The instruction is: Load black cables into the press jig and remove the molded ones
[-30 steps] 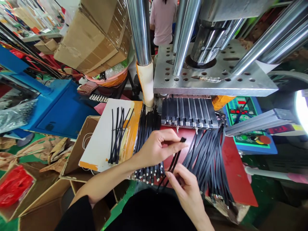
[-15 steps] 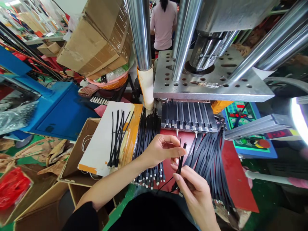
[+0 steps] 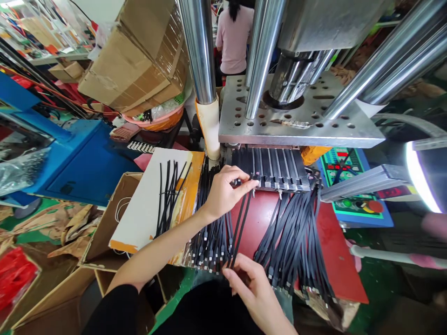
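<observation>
My left hand [image 3: 223, 191] is at the front edge of a metal mould [image 3: 284, 174] with several slots, its thumb and fingers pinched together. From this pinch two black flat cables [image 3: 240, 224] run down towards me. Near the front of the red work surface [image 3: 257, 216], my right hand [image 3: 252, 284] has its fingers closed around the lower part of these cables. Their upper ends are mostly hidden by my left fingertips. Black cables with connector ends [image 3: 296, 237] fan out to the right of my hands, and another bundle [image 3: 213, 237] lies on the left, partly behind my left forearm.
Above the mould hangs a thick steel plate [image 3: 296, 135] on shiny columns. A control panel [image 3: 349, 186] with buttons stands right, beside a bright ring lamp [image 3: 421, 179]. Further black cables [image 3: 169, 195] lie on a white board [image 3: 136, 218] at left, over cardboard boxes. A person [image 3: 234, 39] stands behind.
My left hand has moved up to the mould's front edge with the cable ends. My right hand has moved down and left, and the bunched cables are now stretched between both hands.
</observation>
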The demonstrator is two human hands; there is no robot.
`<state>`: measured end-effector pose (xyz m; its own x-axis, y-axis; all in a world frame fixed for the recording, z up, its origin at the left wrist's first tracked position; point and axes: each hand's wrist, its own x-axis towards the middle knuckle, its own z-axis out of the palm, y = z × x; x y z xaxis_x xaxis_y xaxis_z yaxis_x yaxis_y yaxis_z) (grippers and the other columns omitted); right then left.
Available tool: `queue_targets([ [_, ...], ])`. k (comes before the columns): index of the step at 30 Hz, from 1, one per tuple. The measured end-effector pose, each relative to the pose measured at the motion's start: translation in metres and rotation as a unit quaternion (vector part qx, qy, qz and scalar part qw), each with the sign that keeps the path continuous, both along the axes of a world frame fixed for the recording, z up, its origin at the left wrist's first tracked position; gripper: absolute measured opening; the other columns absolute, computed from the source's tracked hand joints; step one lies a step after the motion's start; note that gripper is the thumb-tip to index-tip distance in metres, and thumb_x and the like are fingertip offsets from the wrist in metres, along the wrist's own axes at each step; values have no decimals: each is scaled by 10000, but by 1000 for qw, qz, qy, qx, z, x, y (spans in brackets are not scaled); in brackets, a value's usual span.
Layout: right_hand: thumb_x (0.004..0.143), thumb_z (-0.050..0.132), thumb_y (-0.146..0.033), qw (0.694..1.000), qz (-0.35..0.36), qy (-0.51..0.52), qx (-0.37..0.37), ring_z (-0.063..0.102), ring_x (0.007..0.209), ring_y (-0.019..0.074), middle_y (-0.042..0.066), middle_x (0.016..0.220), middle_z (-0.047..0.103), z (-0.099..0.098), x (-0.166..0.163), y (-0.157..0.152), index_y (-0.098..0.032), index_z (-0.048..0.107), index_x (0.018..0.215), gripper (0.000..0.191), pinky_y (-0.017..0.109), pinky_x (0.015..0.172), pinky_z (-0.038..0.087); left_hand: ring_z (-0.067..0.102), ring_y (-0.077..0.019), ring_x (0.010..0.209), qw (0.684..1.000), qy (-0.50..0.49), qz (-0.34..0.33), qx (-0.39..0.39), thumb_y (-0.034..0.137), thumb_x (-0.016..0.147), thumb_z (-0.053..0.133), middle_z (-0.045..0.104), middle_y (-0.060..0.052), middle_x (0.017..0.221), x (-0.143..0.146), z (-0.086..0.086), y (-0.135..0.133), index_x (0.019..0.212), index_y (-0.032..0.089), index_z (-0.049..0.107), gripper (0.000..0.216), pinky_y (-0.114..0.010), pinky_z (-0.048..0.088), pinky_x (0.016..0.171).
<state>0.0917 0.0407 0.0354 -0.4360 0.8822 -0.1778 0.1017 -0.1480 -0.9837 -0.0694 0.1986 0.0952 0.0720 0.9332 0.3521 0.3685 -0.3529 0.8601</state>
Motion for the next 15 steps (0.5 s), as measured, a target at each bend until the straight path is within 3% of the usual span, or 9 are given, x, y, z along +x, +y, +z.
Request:
queue_targets([
  [3, 1041, 642, -666, 995, 91, -37, 8, 605, 685, 175, 22, 769, 676, 24, 25, 37, -215, 743, 818, 513, 268, 598, 490, 724, -249, 1119, 997, 48, 49, 25, 196, 921, 870, 786, -104, 1129, -4, -18, 34, 801, 173, 776, 154, -419, 531, 1100],
  [5, 1000, 680, -706, 990, 69, -94, 78, 547, 631, 163, 11, 667, 634, 45, 43, 83, -204, 727, 740, 568, 271, 582, 442, 721, -290, 1199, 994, 76, 71, 24, 200, 917, 874, 796, -114, 1145, -3, -26, 60, 803, 176, 788, 145, -458, 539, 1128],
  [9, 868, 745, -821, 973, -24, -158, 166, 463, 551, 143, 3, 571, 574, 76, 57, 181, -203, 668, 629, 668, 278, 539, 369, 767, -320, 1152, 989, 111, 99, 3, 187, 997, 773, 833, -121, 1022, 5, -33, 97, 922, 149, 799, 88, -486, 587, 1099],
  [12, 789, 752, -888, 968, -23, -176, 180, 454, 514, 142, -5, 546, 553, 78, 47, 224, -207, 664, 628, 705, 280, 509, 344, 749, -325, 1276, 987, 113, 113, 22, 189, 1066, 661, 809, -188, 1263, 1, -32, 92, 1218, 102, 768, 205, -480, 582, 1149],
  [15, 782, 696, -938, 961, -23, -197, 193, 466, 490, 143, -11, 549, 545, 69, 40, 243, -213, 653, 633, 741, 285, 501, 355, 713, -290, 1379, 981, 161, 25, 110, 247, 1108, 601, 759, -180, 1431, -13, -32, 64, 1422, 124, 687, 348, -446, 563, 1216],
])
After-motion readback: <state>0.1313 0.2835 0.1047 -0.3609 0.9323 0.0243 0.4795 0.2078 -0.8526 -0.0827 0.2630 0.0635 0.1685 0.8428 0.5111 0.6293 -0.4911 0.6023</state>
